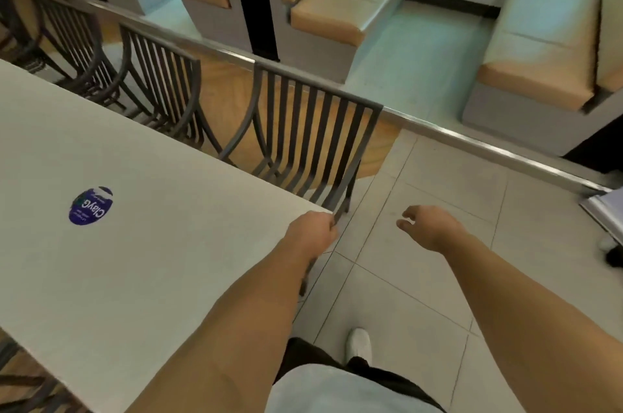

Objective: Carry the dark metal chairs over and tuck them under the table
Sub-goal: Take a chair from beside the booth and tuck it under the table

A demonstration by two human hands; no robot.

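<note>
A long pale table (141, 244) with a round blue sticker fills the left of the head view. Three dark metal slatted chairs stand along its far side. The nearest chair (313, 129) sits at the table's corner, its seat partly hidden under the tabletop. My left hand (312, 234) grips the near edge of this chair's frame, just off the table's corner. My right hand (428, 227) hovers over the floor tiles to the right, fingers loosely curled, holding nothing. A second chair (161, 75) and a third chair (70, 31) stand farther left, their seats hidden by the tabletop.
A metal rail (472, 139) runs diagonally behind the chairs. Beyond it stand padded booth benches (539, 52). White floor tiles (438, 277) spread to the right of the table. A metal object (606, 213) is at the right edge. My white shoe (359, 343) is near the bottom.
</note>
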